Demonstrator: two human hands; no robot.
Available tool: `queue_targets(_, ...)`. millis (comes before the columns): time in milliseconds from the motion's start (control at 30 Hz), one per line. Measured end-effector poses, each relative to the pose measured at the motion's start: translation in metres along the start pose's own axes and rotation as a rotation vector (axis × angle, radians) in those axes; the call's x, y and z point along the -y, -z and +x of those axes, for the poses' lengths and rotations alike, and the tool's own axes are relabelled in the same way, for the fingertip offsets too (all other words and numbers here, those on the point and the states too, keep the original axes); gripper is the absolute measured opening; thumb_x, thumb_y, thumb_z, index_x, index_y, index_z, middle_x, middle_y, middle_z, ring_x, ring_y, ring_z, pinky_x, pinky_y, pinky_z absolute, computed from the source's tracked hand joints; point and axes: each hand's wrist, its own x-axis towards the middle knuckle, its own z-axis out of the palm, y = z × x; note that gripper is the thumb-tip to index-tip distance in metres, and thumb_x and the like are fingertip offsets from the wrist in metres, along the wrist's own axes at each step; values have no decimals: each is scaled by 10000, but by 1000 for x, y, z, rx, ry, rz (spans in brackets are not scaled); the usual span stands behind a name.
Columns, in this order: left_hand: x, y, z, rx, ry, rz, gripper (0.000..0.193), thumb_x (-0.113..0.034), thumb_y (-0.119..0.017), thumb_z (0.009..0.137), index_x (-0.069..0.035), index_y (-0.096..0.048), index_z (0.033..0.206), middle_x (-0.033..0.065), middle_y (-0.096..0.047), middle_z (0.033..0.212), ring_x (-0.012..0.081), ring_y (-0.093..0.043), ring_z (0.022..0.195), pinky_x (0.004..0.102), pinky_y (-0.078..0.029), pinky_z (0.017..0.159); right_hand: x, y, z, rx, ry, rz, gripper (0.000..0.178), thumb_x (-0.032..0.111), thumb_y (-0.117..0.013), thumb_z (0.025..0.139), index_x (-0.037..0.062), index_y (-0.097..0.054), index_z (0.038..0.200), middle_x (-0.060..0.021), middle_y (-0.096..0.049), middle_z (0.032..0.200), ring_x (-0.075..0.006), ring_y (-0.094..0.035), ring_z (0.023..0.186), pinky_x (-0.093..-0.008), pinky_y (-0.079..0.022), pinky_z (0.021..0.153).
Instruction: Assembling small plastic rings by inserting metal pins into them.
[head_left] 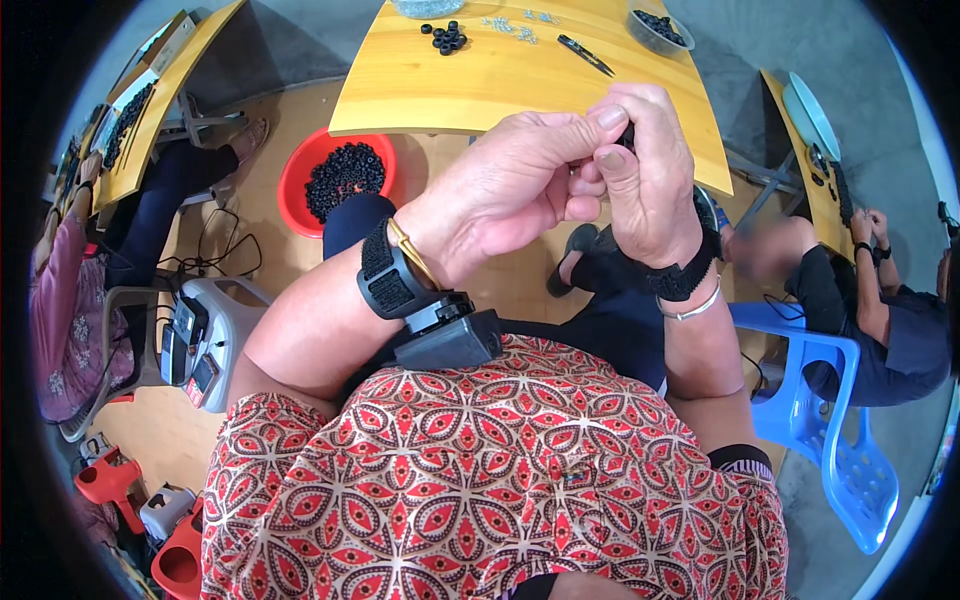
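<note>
Both hands are working close together, raised in front of the chest, above the near edge of the table. The left hand is curling its fingers toward the right one, thumb and forefinger nearly closed. The right hand is closing its fingertips on a small black part, w/ only a bit of it showing between the fingers. I cannot tell if the left hand is also gripping it or only touching. Both wrists are wearing black straps; the left one is also carrying a small black device and a gold bangle.

The table is a yellow wood board, sitting on a grey concrete floor w/ a wood-colour area under the person. On it, far from the hands, a small pile of black rings is lying at the far side, next to some small metal pieces. A dark thin tool is lying to the right of them, and a clear bowl w/ more black parts is standing at the far right corner.

On the floor, left of the person's knee, a red basin is holding many black rings. A blue plastic chair is standing at the right. Other people are sitting at similar yellow tables at left & right.
</note>
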Motion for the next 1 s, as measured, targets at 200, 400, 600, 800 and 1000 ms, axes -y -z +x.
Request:
queue_targets(200,-5,4,-4,-52,-260,506,391,-302,-625,730,-50,-489,996,4,-492,840,78,-456,740,213,-387,618,12,6,-1,-9,-93,26,253,237,-506,822,4,-435,890,-125,-478,774,-262,-529,624,-312,-425,569)
queue_targets(400,4,-15,9,116,-446,763,709,-219,-723,610,-15,-367,1188,88,-494,1046,148,-478,964,263,-390,831,22,0,-5,-50,-82,-104,206,166,-545,768,19,-458,882,-110,-488,736,-298,-510,670,-341,-403,610)
queue_targets(600,18,-22,22,-116,-714,946,398,-260,-682,629,5,-523,880,100,-557,783,150,-551,736,258,-441,665,17,2,-9,-48,-83,-53,175,181,-530,766,29,-487,841,-111,-491,769,-298,-499,671,-345,-390,612)
queue_targets(800,23,-24,28,-275,-911,986,267,-246,-659,651,-8,-545,694,78,-555,591,153,-557,538,252,-444,513,14,0,-10,-42,-86,15,177,170,-506,771,13,-490,851,-119,-503,797,-304,-510,681,-345,-402,572)
queue_targets(1000,23,-16,34,-227,-934,928,206,-194,-620,678,-12,-541,622,57,-535,538,112,-531,504,237,-432,484,14,-1,-9,-73,-22,51,139,118,-500,760,7,-503,843,-130,-522,831,-307,-528,715,-335,-423,592)
